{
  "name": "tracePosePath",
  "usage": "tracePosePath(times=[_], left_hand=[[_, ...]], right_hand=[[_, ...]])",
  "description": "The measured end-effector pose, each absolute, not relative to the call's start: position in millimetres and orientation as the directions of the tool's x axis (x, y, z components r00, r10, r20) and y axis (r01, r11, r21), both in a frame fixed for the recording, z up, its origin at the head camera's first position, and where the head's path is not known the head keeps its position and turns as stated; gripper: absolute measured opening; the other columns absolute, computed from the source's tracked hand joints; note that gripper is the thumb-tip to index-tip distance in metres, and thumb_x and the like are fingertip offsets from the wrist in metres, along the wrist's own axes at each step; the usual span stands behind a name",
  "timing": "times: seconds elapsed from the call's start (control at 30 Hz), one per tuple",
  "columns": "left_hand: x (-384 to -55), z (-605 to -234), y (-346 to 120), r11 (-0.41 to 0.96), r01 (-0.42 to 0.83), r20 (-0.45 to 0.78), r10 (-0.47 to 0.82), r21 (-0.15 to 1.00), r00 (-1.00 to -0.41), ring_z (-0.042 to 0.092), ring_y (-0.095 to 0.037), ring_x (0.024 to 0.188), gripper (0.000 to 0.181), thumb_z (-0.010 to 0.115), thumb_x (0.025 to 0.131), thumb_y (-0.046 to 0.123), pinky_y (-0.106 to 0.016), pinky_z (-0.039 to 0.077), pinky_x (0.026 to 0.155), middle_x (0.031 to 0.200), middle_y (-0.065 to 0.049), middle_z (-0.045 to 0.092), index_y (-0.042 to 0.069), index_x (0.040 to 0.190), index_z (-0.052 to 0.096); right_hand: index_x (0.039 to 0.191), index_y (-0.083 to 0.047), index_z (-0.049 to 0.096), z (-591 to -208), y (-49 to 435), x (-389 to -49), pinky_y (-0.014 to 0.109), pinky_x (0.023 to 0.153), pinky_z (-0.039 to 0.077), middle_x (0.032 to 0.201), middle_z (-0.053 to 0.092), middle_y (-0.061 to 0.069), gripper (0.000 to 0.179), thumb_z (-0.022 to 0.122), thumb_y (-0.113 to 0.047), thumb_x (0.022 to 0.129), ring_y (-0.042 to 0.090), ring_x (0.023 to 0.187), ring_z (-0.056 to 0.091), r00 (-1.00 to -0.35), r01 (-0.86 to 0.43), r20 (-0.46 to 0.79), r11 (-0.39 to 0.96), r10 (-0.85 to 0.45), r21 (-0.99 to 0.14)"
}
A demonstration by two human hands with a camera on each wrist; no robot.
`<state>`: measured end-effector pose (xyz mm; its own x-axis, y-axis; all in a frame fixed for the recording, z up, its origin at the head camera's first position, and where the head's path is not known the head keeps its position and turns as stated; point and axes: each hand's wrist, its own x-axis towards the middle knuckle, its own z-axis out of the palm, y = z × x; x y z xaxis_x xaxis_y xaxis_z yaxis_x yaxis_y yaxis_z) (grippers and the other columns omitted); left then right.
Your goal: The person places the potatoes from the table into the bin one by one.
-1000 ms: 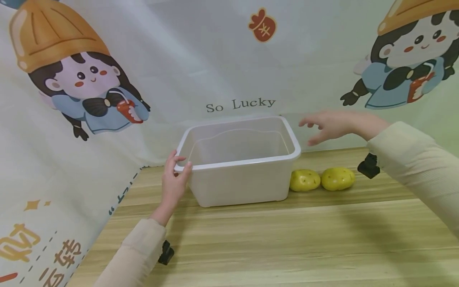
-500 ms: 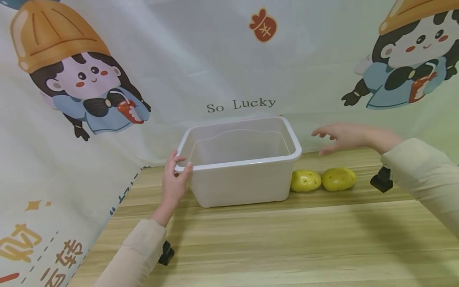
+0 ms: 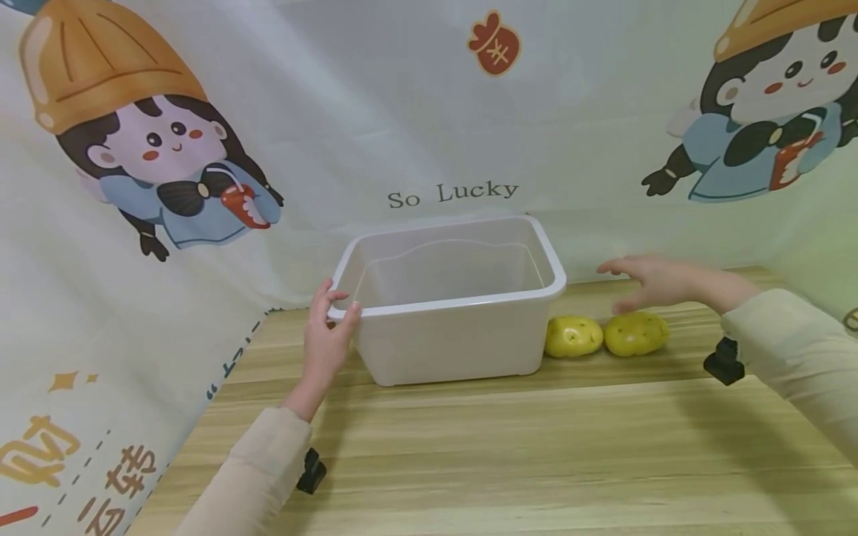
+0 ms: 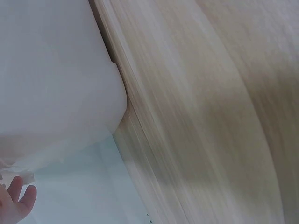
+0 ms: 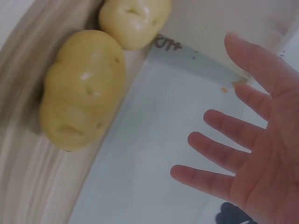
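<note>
A white plastic bin (image 3: 449, 342) stands on the wooden table, its inside bare as far as the head view shows. My left hand (image 3: 325, 335) grips the bin's front left corner, thumb on the near side and fingers over the rim. Two yellow potatoes lie in a row right of the bin: the nearer potato (image 3: 574, 336) sits against its right wall, and the outer potato (image 3: 635, 333) lies beside it. Above and just behind the outer potato hovers my right hand (image 3: 660, 281), fingers spread and holding nothing. In the right wrist view the palm (image 5: 275, 158) faces the potatoes.
A printed cloth (image 3: 335, 112) with cartoon figures hangs close behind the bin and along the left side. Wooden tabletop (image 3: 509, 447) stretches in front of the bin. A black wrist device (image 3: 725, 361) hangs under the right sleeve, another device (image 3: 311, 471) under the left.
My right hand has moved down and to the right, from beside the bin's rim to over the outer potato. The left hand keeps its grip on the bin; the potatoes stay put.
</note>
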<state>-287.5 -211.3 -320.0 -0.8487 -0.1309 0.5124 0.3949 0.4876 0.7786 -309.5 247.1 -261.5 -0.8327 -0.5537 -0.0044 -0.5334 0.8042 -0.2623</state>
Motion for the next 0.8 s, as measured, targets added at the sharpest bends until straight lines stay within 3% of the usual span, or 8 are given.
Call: tracePosePath(times=[0.2,0.57,0.8], left_hand=[[-286.0,-319.0,-211.5,0.494,0.396,0.513,-0.123,0.774,-0.850,0.032,-0.027,0.129,0.035,0.054,0.088,0.023,-0.034,0.036,0.082,0.148,-0.009,0.028,-0.003,0.112,0.050],[-286.2,-318.7,-210.8,0.489,0.393,0.507,-0.124,0.779,-0.853,0.033,-0.026,0.128,0.033,0.055,0.088,0.021,-0.034,0.037,0.080,0.148,-0.010,0.028,-0.002,0.111,0.051],[-285.6,-318.4,-210.6,0.487,0.398,0.515,-0.129,0.777,-0.848,0.032,-0.027,0.130,0.034,0.055,0.088,0.022,-0.035,0.037,0.081,0.148,-0.010,0.029,-0.003,0.110,0.051]], right_hand=[[0.129,0.004,0.044,-277.0,250.6,-310.2,0.059,0.091,0.034,0.128,0.046,0.030,0.065,0.068,-0.030,0.079,0.047,0.116,0.042,-0.834,-0.534,0.013,0.802,-0.551,-0.268],[0.131,0.008,0.038,-300.3,255.9,-309.7,0.059,0.093,0.033,0.132,0.040,0.032,0.070,0.067,-0.032,0.080,0.049,0.119,0.038,-0.839,-0.484,-0.066,0.795,-0.540,-0.365],[0.129,0.006,0.041,-310.1,260.6,-310.5,0.060,0.091,0.034,0.129,0.042,0.034,0.069,0.068,-0.032,0.079,0.051,0.117,0.038,-0.829,-0.500,-0.075,0.795,-0.554,-0.342]])
